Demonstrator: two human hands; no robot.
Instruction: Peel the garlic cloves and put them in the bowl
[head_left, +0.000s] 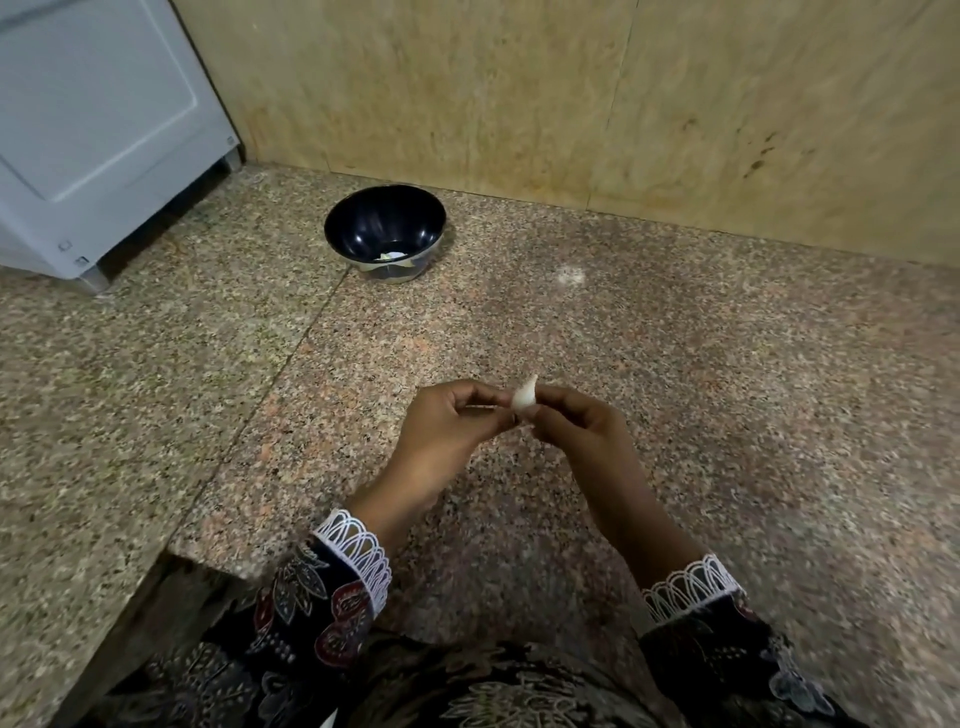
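Garlic clove (523, 399) pinched between left hand (447, 426) and right hand (576, 423) for peeling | bowl (385, 233) far left, awaiting it.

Colours only:
- desk (675, 395): speckled granite, pinkish-brown with black and grey flecks, one small pale smudge (570, 276) right of the bowl.
- bowl (385, 214): dark navy, near black inside, glossy; lighter patterned band low on the outer wall; pale whitish bits (390, 255) at the bottom.
- garlic clove (524, 397): white to off-white.
- wall (623, 104): yellowish-tan, marbled, with a few darker brown marks at right.
- appliance (98, 119) top left: pale blue-grey, plain.
- sleeves (332, 597): black with dark red and grey floral print; cuffs trimmed in white looped lace.
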